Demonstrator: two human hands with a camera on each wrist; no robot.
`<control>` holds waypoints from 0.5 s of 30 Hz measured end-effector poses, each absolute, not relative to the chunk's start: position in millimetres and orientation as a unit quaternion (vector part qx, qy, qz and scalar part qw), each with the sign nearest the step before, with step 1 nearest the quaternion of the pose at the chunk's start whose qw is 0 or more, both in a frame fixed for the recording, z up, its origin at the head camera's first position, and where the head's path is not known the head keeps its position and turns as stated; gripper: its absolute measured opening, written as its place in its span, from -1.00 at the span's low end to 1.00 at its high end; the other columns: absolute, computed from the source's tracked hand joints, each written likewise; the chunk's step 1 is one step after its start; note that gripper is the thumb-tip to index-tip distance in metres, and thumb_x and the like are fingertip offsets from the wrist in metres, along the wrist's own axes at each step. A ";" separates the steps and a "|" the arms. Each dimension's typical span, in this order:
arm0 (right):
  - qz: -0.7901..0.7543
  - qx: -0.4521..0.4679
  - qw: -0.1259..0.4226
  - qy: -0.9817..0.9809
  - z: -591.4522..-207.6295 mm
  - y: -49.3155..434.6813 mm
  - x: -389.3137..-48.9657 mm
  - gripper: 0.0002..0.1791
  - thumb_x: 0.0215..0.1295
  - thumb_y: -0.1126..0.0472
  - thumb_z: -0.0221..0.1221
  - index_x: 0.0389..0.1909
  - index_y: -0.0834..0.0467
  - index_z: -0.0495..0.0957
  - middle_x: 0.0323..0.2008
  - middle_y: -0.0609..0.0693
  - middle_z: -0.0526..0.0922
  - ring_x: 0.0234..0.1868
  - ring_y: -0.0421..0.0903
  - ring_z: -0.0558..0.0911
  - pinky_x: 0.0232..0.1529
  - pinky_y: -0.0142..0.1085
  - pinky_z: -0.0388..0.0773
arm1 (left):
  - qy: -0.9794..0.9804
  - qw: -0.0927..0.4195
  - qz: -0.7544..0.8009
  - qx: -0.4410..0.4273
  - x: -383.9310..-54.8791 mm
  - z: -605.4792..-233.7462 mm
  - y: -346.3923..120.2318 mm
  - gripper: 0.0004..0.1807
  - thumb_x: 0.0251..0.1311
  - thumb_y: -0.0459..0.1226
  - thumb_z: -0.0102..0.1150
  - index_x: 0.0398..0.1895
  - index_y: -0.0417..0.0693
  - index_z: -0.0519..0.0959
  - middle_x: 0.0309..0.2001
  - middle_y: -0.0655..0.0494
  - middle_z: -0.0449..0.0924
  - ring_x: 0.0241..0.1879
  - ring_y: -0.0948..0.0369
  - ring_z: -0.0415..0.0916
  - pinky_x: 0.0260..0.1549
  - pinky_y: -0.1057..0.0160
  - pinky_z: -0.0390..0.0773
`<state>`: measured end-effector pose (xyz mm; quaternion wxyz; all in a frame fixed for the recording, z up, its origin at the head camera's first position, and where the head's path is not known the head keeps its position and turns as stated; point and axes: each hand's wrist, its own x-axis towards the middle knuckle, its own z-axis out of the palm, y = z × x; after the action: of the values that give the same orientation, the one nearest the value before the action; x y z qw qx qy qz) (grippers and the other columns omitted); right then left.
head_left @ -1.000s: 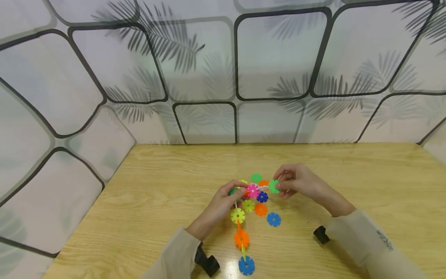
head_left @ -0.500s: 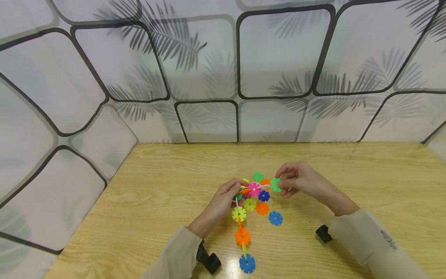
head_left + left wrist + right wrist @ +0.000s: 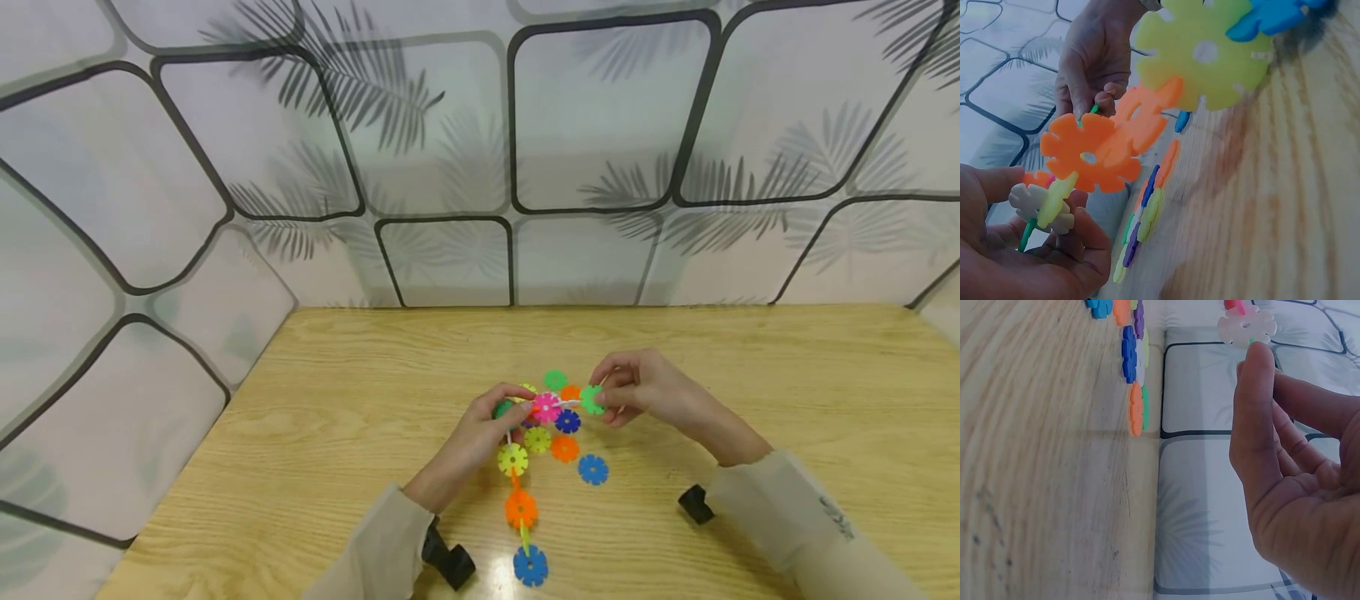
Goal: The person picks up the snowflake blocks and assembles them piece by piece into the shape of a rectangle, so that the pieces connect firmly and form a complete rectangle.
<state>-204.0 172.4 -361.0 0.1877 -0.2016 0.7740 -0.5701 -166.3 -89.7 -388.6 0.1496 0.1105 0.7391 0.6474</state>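
Note:
Between both hands is a chain of interlocked plastic snowflake discs. My left hand (image 3: 476, 437) pinches it beside the dark green disc (image 3: 502, 410); in the left wrist view, its fingers curl round a white disc (image 3: 1024, 199). From there the chain runs toward me through a yellow disc (image 3: 513, 459) and an orange disc (image 3: 521, 508) to a blue disc (image 3: 531, 567). Rightward it continues through a pink disc (image 3: 546, 407) and a white disc seen edge-on (image 3: 570, 404). At that end my right hand (image 3: 647, 398) pinches a light green disc (image 3: 591, 399) between thumb and fingers.
Loose discs lie flat on the wooden table (image 3: 360, 400) under and beyond the chain, among them a blue disc (image 3: 593, 469), an orange disc (image 3: 565, 448) and a navy disc (image 3: 567, 421). A patterned cloth wall (image 3: 442, 258) stands behind the table.
The dark green disc, mostly hidden half a second ago, shows again above my left thumb as that part of the chain turned. The right hand has barely moved and still holds the light green disc.

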 end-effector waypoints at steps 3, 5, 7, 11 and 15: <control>-0.568 -0.202 0.191 0.775 -361.9 171.7 -204.0 -0.84 0.38 0.48 0.17 -0.10 0.49 0.47 -0.41 0.24 0.67 -0.44 0.04 0.72 -0.32 -0.13 0.72 | 0.742 0.144 0.645 0.112 -165.6 -389.2 -89.7 -0.70 0.57 -0.30 -0.05 0.20 -0.28 0.48 -0.43 0.07 0.48 -0.43 0.27 0.40 -0.34 0.34 0.41; -0.567 -0.203 0.193 0.775 -362.1 171.4 -204.1 -0.84 0.38 0.48 0.17 -0.10 0.49 0.47 -0.40 0.26 0.67 -0.44 0.06 0.72 -0.32 -0.12 0.72 | 0.744 0.142 0.644 0.110 -165.4 -389.0 -89.6 -0.70 0.57 -0.29 -0.05 0.19 -0.27 0.49 -0.44 0.08 0.47 -0.43 0.26 0.39 -0.35 0.35 0.41; -0.566 -0.203 0.194 0.775 -362.4 171.5 -204.3 -0.83 0.38 0.48 0.17 -0.10 0.50 0.47 -0.40 0.26 0.68 -0.44 0.07 0.72 -0.32 -0.11 0.72 | 0.746 0.142 0.642 0.106 -165.6 -388.9 -89.4 -0.70 0.57 -0.27 -0.05 0.19 -0.25 0.50 -0.44 0.08 0.46 -0.42 0.26 0.39 -0.36 0.35 0.41; -0.565 -0.200 0.196 0.776 -362.0 171.4 -204.1 -0.82 0.39 0.47 0.17 -0.08 0.52 0.49 -0.39 0.18 0.70 -0.44 0.03 0.72 -0.31 -0.13 0.72 | 0.748 0.142 0.640 0.103 -166.0 -388.8 -89.0 -0.70 0.58 -0.26 -0.06 0.18 -0.24 0.50 -0.42 0.04 0.48 -0.42 0.25 0.39 -0.38 0.36 0.40; -0.569 -0.203 0.194 0.773 -361.6 169.7 -203.1 -0.80 0.39 0.47 0.16 -0.06 0.53 0.50 -0.38 0.13 0.71 -0.44 -0.01 0.72 -0.31 -0.15 0.72 | 0.749 0.146 0.638 0.108 -165.3 -388.8 -88.8 -0.68 0.58 -0.26 -0.06 0.22 -0.25 0.50 -0.37 -0.02 0.52 -0.43 0.25 0.40 -0.39 0.37 0.39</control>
<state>-203.1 169.7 -361.6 0.1941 -0.2033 0.7731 -0.5686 -165.3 -88.8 -388.8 0.1456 0.1083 0.7486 0.6377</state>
